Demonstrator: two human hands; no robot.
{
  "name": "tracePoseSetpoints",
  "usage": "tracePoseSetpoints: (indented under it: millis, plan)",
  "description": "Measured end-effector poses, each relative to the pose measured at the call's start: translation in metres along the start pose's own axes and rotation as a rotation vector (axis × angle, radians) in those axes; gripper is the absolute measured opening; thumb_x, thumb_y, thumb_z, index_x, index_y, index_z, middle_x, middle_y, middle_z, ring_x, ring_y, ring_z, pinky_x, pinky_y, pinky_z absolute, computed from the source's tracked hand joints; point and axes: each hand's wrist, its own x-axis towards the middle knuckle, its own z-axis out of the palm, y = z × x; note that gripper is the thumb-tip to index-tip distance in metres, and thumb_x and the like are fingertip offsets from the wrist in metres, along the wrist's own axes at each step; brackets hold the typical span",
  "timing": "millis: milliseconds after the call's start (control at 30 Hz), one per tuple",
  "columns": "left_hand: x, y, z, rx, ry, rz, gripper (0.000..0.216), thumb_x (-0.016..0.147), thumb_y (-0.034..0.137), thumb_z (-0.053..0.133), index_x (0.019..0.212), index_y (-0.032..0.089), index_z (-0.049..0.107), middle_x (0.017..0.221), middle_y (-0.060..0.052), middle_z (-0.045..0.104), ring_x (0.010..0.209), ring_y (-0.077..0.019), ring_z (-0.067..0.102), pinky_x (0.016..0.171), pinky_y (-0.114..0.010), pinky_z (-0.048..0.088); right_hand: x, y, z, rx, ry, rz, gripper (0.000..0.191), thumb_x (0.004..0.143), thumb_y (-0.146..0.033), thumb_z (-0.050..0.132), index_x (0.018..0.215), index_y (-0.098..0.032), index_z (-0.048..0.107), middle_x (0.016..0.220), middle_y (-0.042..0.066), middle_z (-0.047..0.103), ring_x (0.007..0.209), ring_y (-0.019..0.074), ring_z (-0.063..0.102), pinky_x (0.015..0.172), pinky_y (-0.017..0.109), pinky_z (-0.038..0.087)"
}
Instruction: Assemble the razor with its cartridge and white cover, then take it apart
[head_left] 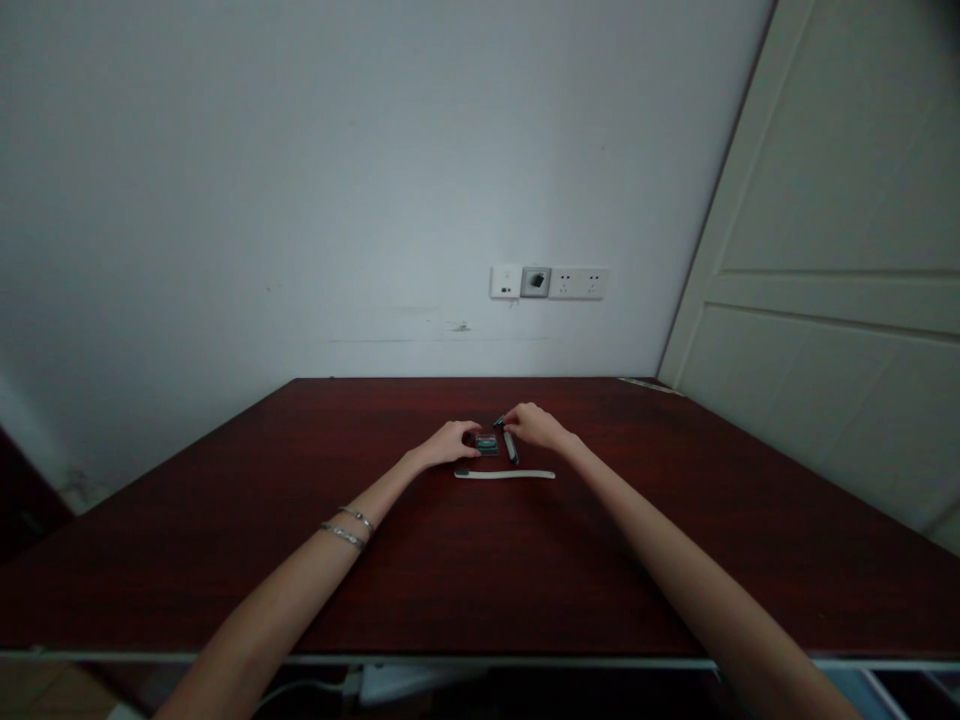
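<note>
My left hand curves its thumb and fingers around the left side of a small clear case with dark green contents, steadying it on the table. My right hand is closed in a pinch on a small dark greenish piece, just beyond the case's far right corner. Below those fingers lies a short grey-and-black handle, its kind too small to make out. A white toothbrush with a dark head at its left end lies crosswise, nearer to me.
All this rests on a dark red wooden table. Behind it stands a white wall with sockets and a switch plate. A pale panelled door rises on the right. Under the front edge are a white object and a cable.
</note>
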Motion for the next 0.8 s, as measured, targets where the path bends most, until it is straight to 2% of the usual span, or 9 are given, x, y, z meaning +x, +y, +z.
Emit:
tracePoseSetpoints:
  millis: [100, 200, 400, 533, 667, 800]
  plan:
    - [0.0, 0.0, 0.0, -0.01, 0.015, -0.004, 0.052, 0.063, 0.025, 0.068, 0.113, 0.013, 0.058, 0.108, -0.009, 0.065, 0.094, -0.0206, 0.06, 0.084, -0.029, 0.044, -0.006, -0.003, 0.007, -0.017, -0.031, 0.08, 0.025, 0.077, -0.035, 0.057, 0.091, -0.019, 0.069, 0.094, 0.01, 0.068, 0.086, 0.0213, 0.063, 0.068, 0.024, 0.043]
    - [0.0, 0.002, 0.0, -0.014, 0.023, -0.007, 0.05, 0.063, 0.022, 0.068, 0.111, 0.014, 0.059, 0.106, -0.008, 0.065, 0.092, -0.0198, 0.06, 0.083, -0.029, 0.045, -0.01, -0.01, 0.015, -0.03, -0.022, 0.132, 0.034, 0.073, -0.04, 0.059, 0.094, -0.014, 0.067, 0.097, 0.015, 0.066, 0.085, 0.0256, 0.063, 0.066, 0.027, 0.045]
    - [0.0, -0.001, 0.002, -0.048, 0.051, 0.002, 0.049, 0.063, 0.024, 0.067, 0.11, 0.012, 0.057, 0.101, -0.008, 0.065, 0.089, -0.019, 0.06, 0.082, -0.028, 0.045, -0.01, -0.019, 0.024, -0.04, 0.01, 0.215, 0.03, 0.073, -0.026, 0.058, 0.097, -0.01, 0.063, 0.1, 0.019, 0.064, 0.089, 0.0271, 0.063, 0.069, 0.029, 0.046]
    - [0.003, -0.01, 0.005, -0.093, 0.1, -0.001, 0.051, 0.064, 0.024, 0.066, 0.112, 0.012, 0.054, 0.102, -0.008, 0.064, 0.092, -0.0189, 0.059, 0.084, -0.03, 0.044, -0.01, -0.018, 0.024, -0.025, 0.044, 0.241, 0.027, 0.074, -0.025, 0.056, 0.096, -0.01, 0.063, 0.099, 0.019, 0.065, 0.09, 0.0267, 0.063, 0.07, 0.028, 0.045]
    - [0.016, -0.014, 0.009, -0.114, 0.156, -0.034, 0.054, 0.064, 0.024, 0.067, 0.114, 0.013, 0.051, 0.102, -0.007, 0.062, 0.094, -0.0185, 0.058, 0.089, -0.032, 0.043, -0.008, -0.002, 0.015, 0.002, 0.091, 0.278, 0.027, 0.077, -0.027, 0.053, 0.095, -0.011, 0.064, 0.098, 0.019, 0.065, 0.089, 0.026, 0.063, 0.07, 0.027, 0.044]
    - [0.038, -0.004, 0.011, -0.115, 0.163, -0.031, 0.055, 0.065, 0.026, 0.067, 0.117, 0.016, 0.049, 0.1, -0.005, 0.061, 0.095, -0.0184, 0.057, 0.091, -0.033, 0.041, -0.014, 0.035, -0.003, 0.024, 0.127, 0.324, 0.024, 0.078, -0.027, 0.052, 0.09, -0.013, 0.067, 0.092, 0.016, 0.067, 0.089, 0.025, 0.063, 0.07, 0.026, 0.042]
